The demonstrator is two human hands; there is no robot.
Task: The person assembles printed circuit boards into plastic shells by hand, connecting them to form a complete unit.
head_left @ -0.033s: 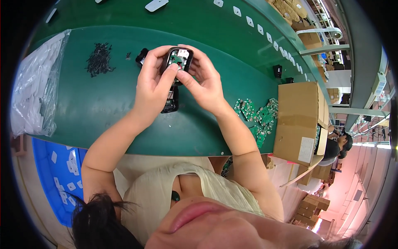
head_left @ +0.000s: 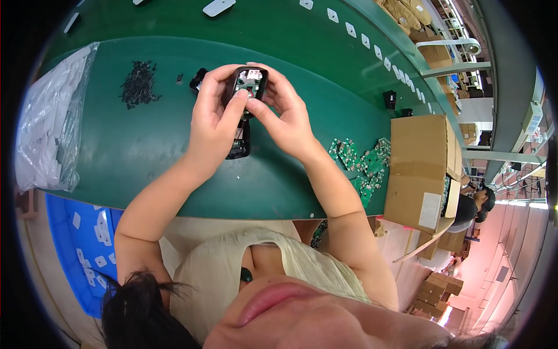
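Between both hands, above the green bench, is a black plastic housing with a green circuit board seated inside it. My left hand wraps the housing's left side, its thumb pressed on the board. From the right, my right hand grips the other side, with the thumb at the lower edge of the housing. Some of the fingers are hidden behind it. Below the hands lies another open black housing on the bench. A further black piece sits just beyond my left hand, partly covered by it.
Small black parts form a pile at left, near a clear bag of white pieces. Loose circuit boards lie at right beside a cardboard box. White plates line the far green strip. A blue bin stands lower left.
The held housing and both hands have shifted very slightly to the left; the grip looks the same.
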